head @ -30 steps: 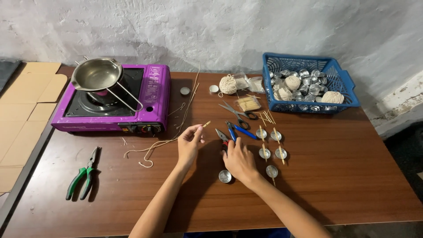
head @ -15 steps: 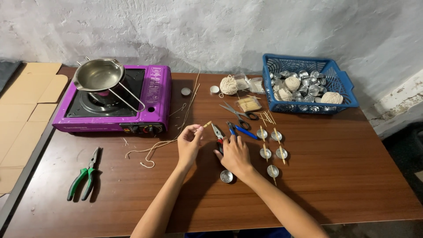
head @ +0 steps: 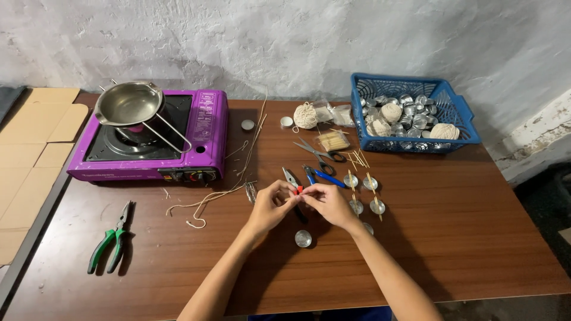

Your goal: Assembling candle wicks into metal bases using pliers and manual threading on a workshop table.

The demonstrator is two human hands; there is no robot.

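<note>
Green-handled pliers lie near left on brown worktop; purple stove with steel pot sits far left. At centre, left hand and right hand meet, fingertips pinched on small pliers with red grip; loose string just left. Small metal cup near hands. Blue basket far right.

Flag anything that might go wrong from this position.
Both hands, left and right, pinch the red-handled pliers close to the fingers, so a slip could nip skin. The cup right under the wrists could get knocked. The pan handle overhangs the stove and may tip if bumped.
</note>
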